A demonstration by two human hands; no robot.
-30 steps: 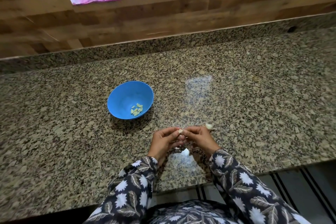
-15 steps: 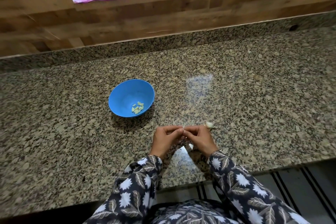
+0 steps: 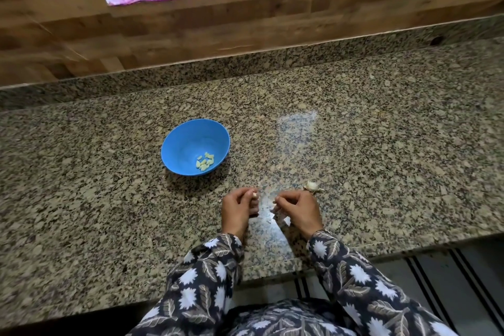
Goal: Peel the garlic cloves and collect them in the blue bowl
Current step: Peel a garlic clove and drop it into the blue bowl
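Hands apart, low over the tabletop (image 3: 381,144) near its front edge. Left hand (image 3: 237,210): fingers curled, tips pinching a small pale clove (image 3: 254,195). It looks bare or v. nearly so, too small to say for sure. Right hand (image 3: 300,211): fingers curled in too, tips nipped on a pale skin fleck (image 3: 275,201), prob. peel, can't be certain.

Blue bowl (image 3: 177,142) sits beyond the left hand & a bit further left, well apart from it, w/ a small heap of peeled cloves (image 3: 205,162) on the side nearest the hands. One more garlic piece (image 3: 311,186), skin on by the look of it, lies just beyond the right hand's knuckles, close to touching. A few loose scraps (image 3: 285,219) lie on the tabletop btwn the hands.

My read: this clove's at the end of peeling, and the drop into the bowl comes next. To do it well:
- Roll the clove in the left fingertips first & check no papery bit clings at the root end. The right thumbnail can lift any leftover.
- Let the skin fall w/ the scraps, not near the bowl.
- Carry the clove over the rim & release low so it doesn't bounce out.
- Mind the right wrist doesn't knock the garlic piece away.
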